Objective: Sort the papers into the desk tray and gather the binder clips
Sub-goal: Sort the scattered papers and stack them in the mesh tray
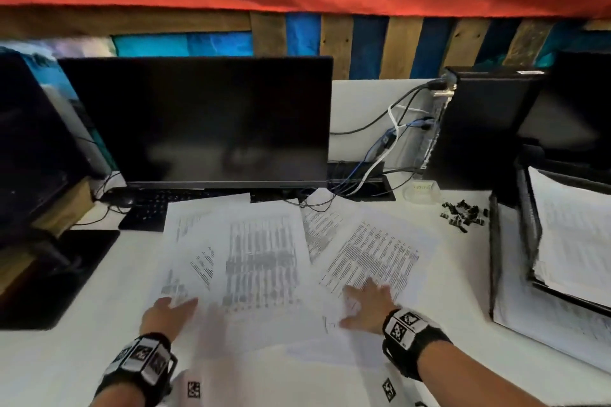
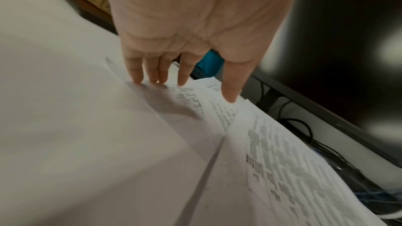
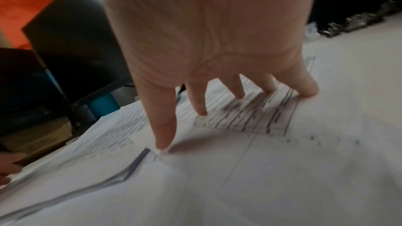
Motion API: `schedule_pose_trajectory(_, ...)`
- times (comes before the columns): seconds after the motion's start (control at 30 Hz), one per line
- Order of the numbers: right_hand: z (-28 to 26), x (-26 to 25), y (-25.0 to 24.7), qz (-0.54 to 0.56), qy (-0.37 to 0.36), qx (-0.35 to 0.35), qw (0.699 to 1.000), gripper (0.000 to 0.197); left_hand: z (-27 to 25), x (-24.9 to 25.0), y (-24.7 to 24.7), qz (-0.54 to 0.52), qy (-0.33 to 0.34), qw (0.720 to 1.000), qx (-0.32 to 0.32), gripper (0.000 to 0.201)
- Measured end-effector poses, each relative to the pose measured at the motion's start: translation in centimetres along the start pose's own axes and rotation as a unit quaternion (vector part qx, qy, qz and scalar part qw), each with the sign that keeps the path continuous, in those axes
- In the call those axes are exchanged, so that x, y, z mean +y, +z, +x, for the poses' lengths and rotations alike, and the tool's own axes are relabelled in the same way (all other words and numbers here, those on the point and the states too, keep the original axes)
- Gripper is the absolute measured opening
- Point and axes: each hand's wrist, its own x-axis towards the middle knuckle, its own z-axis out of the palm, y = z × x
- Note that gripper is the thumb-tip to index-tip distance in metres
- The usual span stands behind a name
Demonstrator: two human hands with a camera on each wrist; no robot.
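The printed papers (image 1: pixel 264 251) were fanned out messily across the white desk (image 1: pixel 109 307) before the monitor (image 1: pixel 198 122), long edges mostly running away from me. Left hand (image 1: pixel 168 314) and right hand (image 1: pixel 367 306) lay flat, fingers spread, pressing them. Binder clips (image 1: pixel 464 211) sat piled beside the black desk tray (image 1: pixel 496 258).

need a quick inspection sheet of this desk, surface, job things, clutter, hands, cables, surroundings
surface: white desk, mostly covered by paper in the middle.
job's things: printed papers spread loose and overlapping; black desk tray at the right already holds sheets; binder clips in a loose heap beside the tray.
clutter: keyboard partly under the papers; small clear container behind the clips.
grippers: left hand and right hand both flat on the papers, fingers spread, no grip on anything.
cables: black, white and blue leads tangled behind the monitor.
surroundings: black computer tower, wood-slat wall, red cloth overhead.
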Motion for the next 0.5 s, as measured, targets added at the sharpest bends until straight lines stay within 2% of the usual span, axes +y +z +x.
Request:
schedule_pose_trajectory(0.1, 0.0, -2.2, 0.5, 0.011, -0.016, -0.036, 0.999, 0.077, 3.0, 0.7, -0.8, 0.029, -0.018, 0.999, 0.008, 0.088)
schedule_pose_trajectory(0.23, -0.2, -4.3, 1.8, 0.009, -0.046, -0.054, 0.997, 0.070, 5.7, 2.1, -1.0, 0.056, 0.000, 0.998, -0.020, 0.089)
schedule_pose_trajectory(0.33, -0.3, -5.1, 2.3, 0.034, -0.062, -0.049, 0.996, 0.059, 6.8, 2.7, -0.9, 0.115, 0.010, 0.992, -0.048, 0.078)
schedule_pose_trajectory(0.4, -0.4, -5.2, 1.9, 0.094, -0.032, 0.019, 0.995, 0.052, 7.1, 3.0, -1.1, 0.145, 0.006, 0.989, -0.023, 0.077)
schedule_pose_trajectory(0.47, -0.1, -4.4, 1.4, 0.143, 0.083, 0.149, 0.975, 0.061, 7.5, 3.1, -1.2, 0.153, 0.006, 0.988, -0.003, 0.088)
schedule_pose_trajectory(0.5, 0.1, -4.0, 1.2, 0.149, 0.151, 0.191, 0.959, 0.070, 7.6, 3.2, -1.3, 0.143, 0.005, 0.990, 0.003, 0.094)
